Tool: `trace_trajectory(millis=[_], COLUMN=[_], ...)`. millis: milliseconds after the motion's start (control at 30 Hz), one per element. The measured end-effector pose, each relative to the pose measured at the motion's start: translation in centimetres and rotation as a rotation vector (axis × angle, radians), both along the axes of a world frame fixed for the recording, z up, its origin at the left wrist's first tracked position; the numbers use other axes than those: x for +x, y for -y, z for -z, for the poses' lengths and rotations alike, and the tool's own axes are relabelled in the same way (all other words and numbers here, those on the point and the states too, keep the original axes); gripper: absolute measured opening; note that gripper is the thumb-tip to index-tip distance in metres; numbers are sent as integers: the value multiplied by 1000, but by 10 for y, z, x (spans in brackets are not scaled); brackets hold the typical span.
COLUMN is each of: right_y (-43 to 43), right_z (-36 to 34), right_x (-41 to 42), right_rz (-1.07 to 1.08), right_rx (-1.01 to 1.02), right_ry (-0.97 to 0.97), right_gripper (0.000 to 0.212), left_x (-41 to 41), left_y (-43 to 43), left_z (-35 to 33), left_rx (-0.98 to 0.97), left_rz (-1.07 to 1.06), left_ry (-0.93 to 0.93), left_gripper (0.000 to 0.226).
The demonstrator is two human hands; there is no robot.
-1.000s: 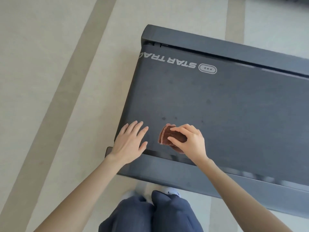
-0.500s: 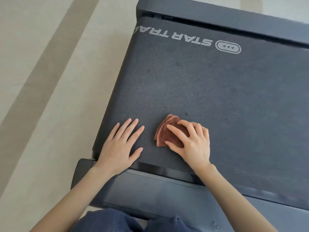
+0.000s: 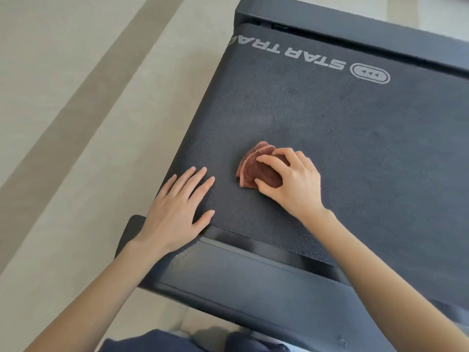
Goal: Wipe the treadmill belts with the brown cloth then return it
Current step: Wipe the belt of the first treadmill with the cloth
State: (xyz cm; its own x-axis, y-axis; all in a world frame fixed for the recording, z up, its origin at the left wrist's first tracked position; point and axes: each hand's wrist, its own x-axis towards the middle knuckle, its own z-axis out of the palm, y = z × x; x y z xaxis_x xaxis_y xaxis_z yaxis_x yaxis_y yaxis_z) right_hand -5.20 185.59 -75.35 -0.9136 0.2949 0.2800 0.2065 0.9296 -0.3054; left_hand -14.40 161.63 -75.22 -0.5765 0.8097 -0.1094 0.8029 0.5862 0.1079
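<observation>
Head view: brown cloth (image 3: 256, 168) is folded into a thick wad and pressed onto the treadmill belt (image 3: 355, 148) under the right hand (image 3: 294, 181). Fingers are curled over the wad's top and the thumb is pinched against its near edge. The left hand (image 3: 177, 212) is laid flat, fingers straight and spread, on the belt's near-left corner, with its heel over the near side rail (image 3: 253, 283).

Change over the last second: the cloth has been carried off the near rail and further onto the belt, away from the body. The left hand has been kept at the same corner as a brace. It is judged that a wiping stroke is under way and is at an early stage. Most of this belt is probably not covered yet, and the return of the cloth is not yet due.

Edges:
- The belt ends on the left, just beyond the left hand, with bare floor (image 3: 76, 123) past it.
- The far rail (image 3: 355, 29) bounds the stroke at the top, beyond the printed logo (image 3: 369, 73).
- The near rail bounds it at the bottom.

Room: open belt is available ahead of and to the right of the cloth, out of frame. To the left, only a short stretch is left before the braced hand is met. Faint darker spots are seen on the belt, possibly dirt, but the texture is too coarse to be sure.
</observation>
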Motion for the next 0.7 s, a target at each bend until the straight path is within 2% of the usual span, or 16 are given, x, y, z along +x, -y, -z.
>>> trace_trajectory(millis=[133, 233, 333, 467, 567, 700], right_y=[44, 54, 49, 45, 55, 77], right_z=[4, 5, 2, 1, 2, -1], right_x=[45, 39, -1, -81, -103, -65], right_rz=[-199, -236, -199, -21, 57, -179], right_rx=[19, 42, 49, 57, 58, 65], right_ry=[-30, -25, -22, 49, 78, -15], right_gripper=[35, 35, 36, 41, 41, 35], left_x=[11, 18, 21, 20, 20, 25], left_y=[37, 54, 57, 56, 56, 58], left_z=[1, 2, 3, 3, 3, 1], left_rx=[35, 100, 133, 125, 129, 156], left_rz=[-115, -234, -312, -335, -338, -370], left_ry=[40, 82, 72, 85, 98, 109], left_gripper=[67, 70, 70, 70, 69, 69])
